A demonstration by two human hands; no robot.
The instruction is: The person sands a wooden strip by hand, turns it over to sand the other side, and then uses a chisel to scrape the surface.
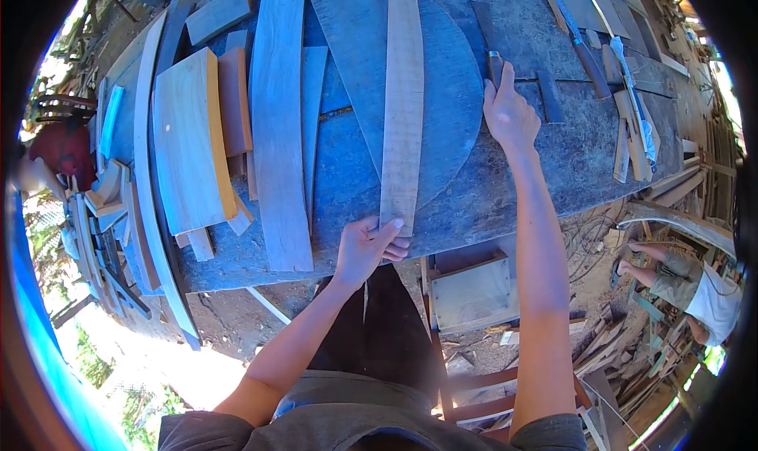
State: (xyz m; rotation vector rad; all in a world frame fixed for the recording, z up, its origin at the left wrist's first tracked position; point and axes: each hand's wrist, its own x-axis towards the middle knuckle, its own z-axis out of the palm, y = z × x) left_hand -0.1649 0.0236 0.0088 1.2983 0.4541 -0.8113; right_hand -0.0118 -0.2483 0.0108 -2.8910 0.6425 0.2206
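Note:
A long narrow wooden strip (pixel 403 96) lies lengthwise over a large rounded board (pixel 450 96) on the blue workbench (pixel 505 183). My left hand (pixel 367 250) grips the strip's near end, thumb on top, fingers under the bench edge. My right hand (pixel 508 112) reaches further out and closes around the handle of a chisel (pixel 488 37), whose dark blade lies flat on the bench beside the rounded board.
Curved planks and offcuts (pixel 189 135) cover the bench's left half. Saws and hand tools (pixel 632 96) lie at the far right. A wooden box (pixel 472 293) sits under the bench. Another person (pixel 695 285) sits on the ground at the right among scrap wood.

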